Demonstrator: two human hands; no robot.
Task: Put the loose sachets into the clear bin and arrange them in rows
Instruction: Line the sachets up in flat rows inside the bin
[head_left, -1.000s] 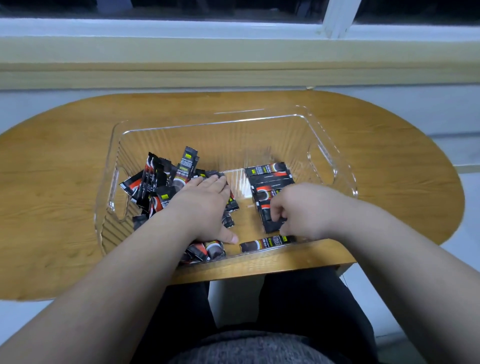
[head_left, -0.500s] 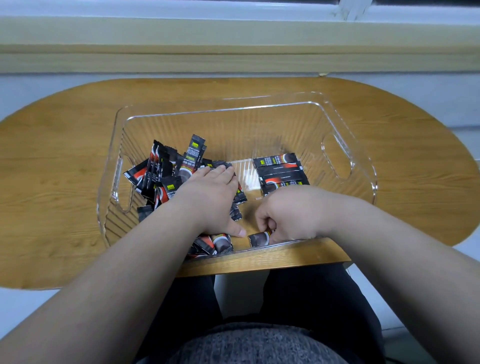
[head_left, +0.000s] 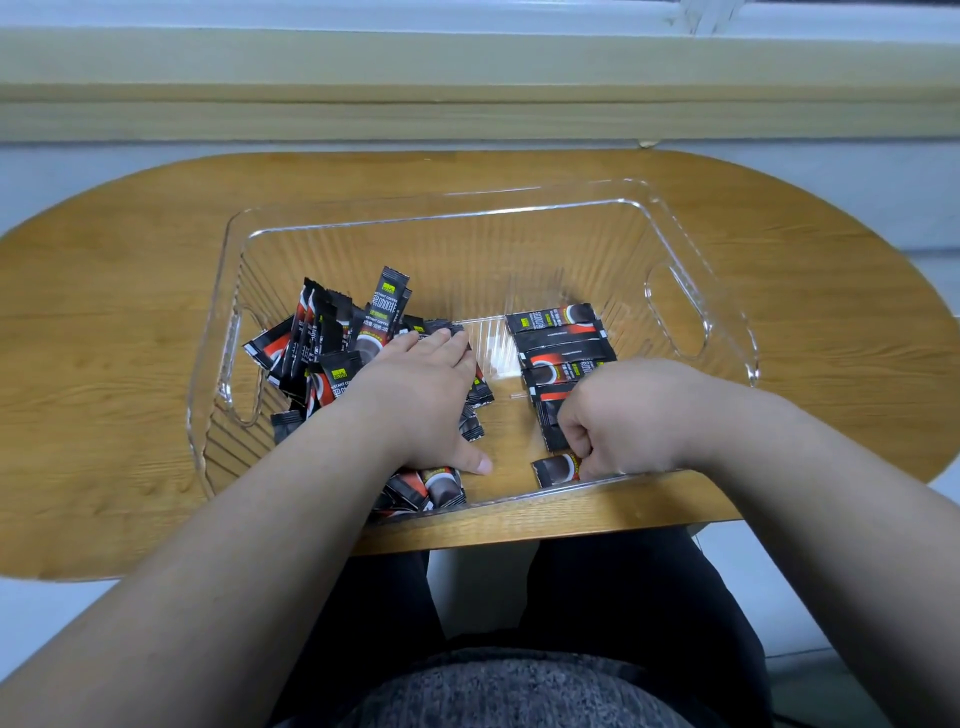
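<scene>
1. Clear bin (head_left: 441, 215) sits on the wooden bench (head_left: 130, 312); I see both hands inside it.
2. Left hand (head_left: 421, 400): grip open, fingers straight, palm pressing flat on the jumbled pile of sachets (head_left: 322, 353) in the bin's left half.
3. Right hand (head_left: 623, 415): grip closed, fingers curled, pinching a single sachet (head_left: 556, 470) by the near wall.
4. Row of sachets (head_left: 561, 338) lies flat in the right half, edge to edge, just beyond the right hand.
</scene>
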